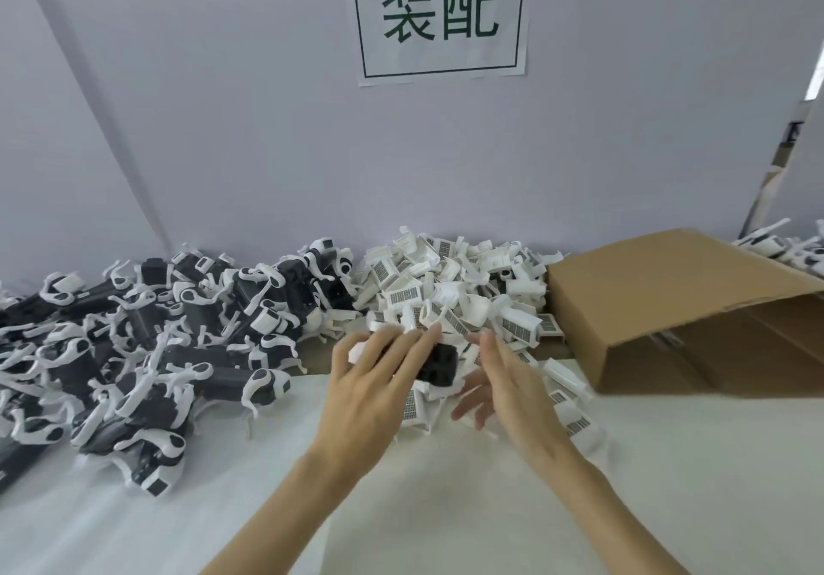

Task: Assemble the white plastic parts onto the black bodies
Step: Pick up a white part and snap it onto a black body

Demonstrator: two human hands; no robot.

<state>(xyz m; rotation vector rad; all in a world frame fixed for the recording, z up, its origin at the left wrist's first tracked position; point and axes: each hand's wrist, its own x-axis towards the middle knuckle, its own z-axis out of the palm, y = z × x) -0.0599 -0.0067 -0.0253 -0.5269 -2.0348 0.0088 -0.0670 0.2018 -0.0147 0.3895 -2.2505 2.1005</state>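
While the wall (223, 128) with its sign (441, 16) stood behind it all, your table (669, 463) carried everything within reach, and that looked deliberate. To your left lay the big heap (133, 342) of black bodies, white clips already on them, so that read as stock waiting for the next piece. Dead ahead sat the white pile (450, 289), grilled parts spilled toward you from the box (677, 302) tipped on its side at your right, likely so you could scoop without lifting. More parts (784, 246) showed beyond the box.

Between your hands was one body (439, 365), raised just above the near edge of the white pile. Your left hand (379, 378) had it, fingers long and only lightly bent, laid over its top; how the thumb sat underneath, I couldn't tell. A white part seemed to be under those fingers too, though blur hid it. Your right hand (504, 382) was spread loose just beside the body, fingers slack, gripping nothing I could see. My read: you were seating a white part, with the right ready to steady or press.
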